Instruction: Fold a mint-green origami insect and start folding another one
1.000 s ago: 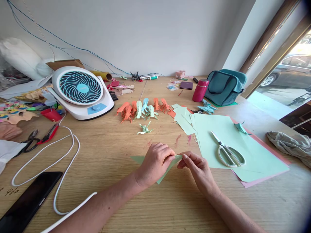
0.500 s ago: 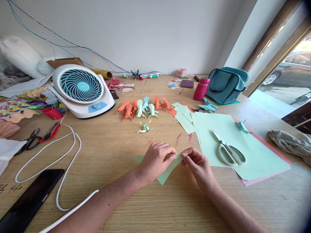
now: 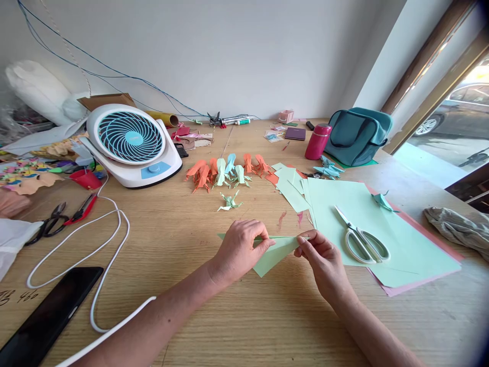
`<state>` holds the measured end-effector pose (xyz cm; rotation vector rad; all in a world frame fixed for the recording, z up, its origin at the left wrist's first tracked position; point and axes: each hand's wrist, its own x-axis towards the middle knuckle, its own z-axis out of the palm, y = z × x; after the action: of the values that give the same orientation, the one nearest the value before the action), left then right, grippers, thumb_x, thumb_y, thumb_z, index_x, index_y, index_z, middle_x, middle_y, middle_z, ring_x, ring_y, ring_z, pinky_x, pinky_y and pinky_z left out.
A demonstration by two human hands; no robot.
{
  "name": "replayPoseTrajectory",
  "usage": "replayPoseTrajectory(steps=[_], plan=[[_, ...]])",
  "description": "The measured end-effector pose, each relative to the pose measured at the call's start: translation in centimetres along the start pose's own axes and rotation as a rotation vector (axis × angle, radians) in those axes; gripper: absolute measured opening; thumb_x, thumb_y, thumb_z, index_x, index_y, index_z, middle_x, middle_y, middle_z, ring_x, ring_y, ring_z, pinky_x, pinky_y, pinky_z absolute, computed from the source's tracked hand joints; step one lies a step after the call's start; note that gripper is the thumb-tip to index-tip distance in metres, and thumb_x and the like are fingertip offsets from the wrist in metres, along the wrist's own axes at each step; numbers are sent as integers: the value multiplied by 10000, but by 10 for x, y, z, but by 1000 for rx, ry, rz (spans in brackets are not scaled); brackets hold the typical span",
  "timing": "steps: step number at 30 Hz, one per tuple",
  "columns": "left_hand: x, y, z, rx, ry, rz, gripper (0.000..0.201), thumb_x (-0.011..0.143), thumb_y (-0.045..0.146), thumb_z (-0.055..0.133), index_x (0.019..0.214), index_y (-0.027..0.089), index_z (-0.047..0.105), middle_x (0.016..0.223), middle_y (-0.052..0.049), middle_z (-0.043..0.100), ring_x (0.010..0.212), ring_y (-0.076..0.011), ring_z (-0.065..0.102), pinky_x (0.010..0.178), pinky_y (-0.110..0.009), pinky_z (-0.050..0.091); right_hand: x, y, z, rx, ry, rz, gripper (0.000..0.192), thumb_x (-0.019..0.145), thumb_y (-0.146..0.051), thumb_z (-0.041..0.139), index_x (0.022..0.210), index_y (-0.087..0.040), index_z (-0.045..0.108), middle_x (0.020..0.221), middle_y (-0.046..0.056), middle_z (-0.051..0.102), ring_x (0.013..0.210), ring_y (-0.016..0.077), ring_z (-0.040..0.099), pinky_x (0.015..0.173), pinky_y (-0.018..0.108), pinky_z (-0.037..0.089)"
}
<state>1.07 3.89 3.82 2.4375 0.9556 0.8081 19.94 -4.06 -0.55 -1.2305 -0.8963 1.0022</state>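
A sheet of light green paper (image 3: 273, 256), folded into a triangle, is held between both hands over the wooden table. My left hand (image 3: 244, 247) pinches its upper folded edge near the middle, thumb in front, and covers much of the left part. At the right corner, my right hand (image 3: 321, 257) grips the paper between thumb and fingers. Beyond the hands sits a pale green folded paper figure (image 3: 229, 201). Behind it stand several orange, green and blue paper figures (image 3: 220, 172) in a cluster.
White-handled scissors (image 3: 362, 239) lie on large green sheets (image 3: 336, 199) at right. Smaller cut green pieces (image 3: 292, 188) are beside them. A white fan (image 3: 133, 145), a looping white cable (image 3: 124, 224) and a black phone (image 3: 49, 316) occupy the left. A pink bottle (image 3: 318, 141) and teal bag (image 3: 357, 135) stand behind.
My right hand has shifted right along the folded paper, and the hands are farther apart. More of the triangle shows between them, its lower point slightly higher.
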Motion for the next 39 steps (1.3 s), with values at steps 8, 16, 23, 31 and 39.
replayPoseTrajectory(steps=[8, 16, 23, 31, 39], plan=[[1, 0, -2, 42, 4, -18, 253, 862, 195, 685, 699, 188, 490, 696, 46, 632, 668, -127, 563, 711, -279, 380, 0, -2, 1, -10, -3, 36, 257, 842, -454, 696, 796, -211, 629, 637, -15, 578, 639, 141, 520, 654, 274, 430], [0, 0, -1, 52, 28, -15, 274, 842, 187, 712, 683, 189, 489, 666, 51, 639, 658, -130, 564, 721, -285, 400, -1, -1, 1, -34, 5, 34, 274, 842, -470, 689, 788, -208, 625, 634, -11, 575, 631, 142, 513, 637, 275, 420], [-1, 1, -2, 39, 25, -32, 278, 829, 197, 729, 692, 191, 488, 694, 47, 653, 689, -139, 565, 734, -292, 415, -3, -3, 1, -44, 5, 30, 268, 850, -462, 683, 785, -207, 632, 630, -13, 577, 631, 134, 517, 635, 262, 427], [1, 3, -4, 39, -7, -26, 174, 835, 169, 715, 783, 199, 551, 722, 47, 670, 721, -144, 610, 763, -294, 425, -2, -2, 2, -69, 22, 24, 283, 839, -481, 683, 780, -209, 631, 628, -10, 578, 621, 145, 526, 624, 270, 435], [5, -2, -8, 57, -161, -4, 115, 874, 176, 672, 762, 202, 673, 768, 28, 693, 750, -142, 615, 785, -297, 392, 3, -6, -1, -180, -70, 65, 381, 782, -564, 707, 753, -189, 648, 614, 5, 603, 600, 152, 557, 587, 273, 444]])
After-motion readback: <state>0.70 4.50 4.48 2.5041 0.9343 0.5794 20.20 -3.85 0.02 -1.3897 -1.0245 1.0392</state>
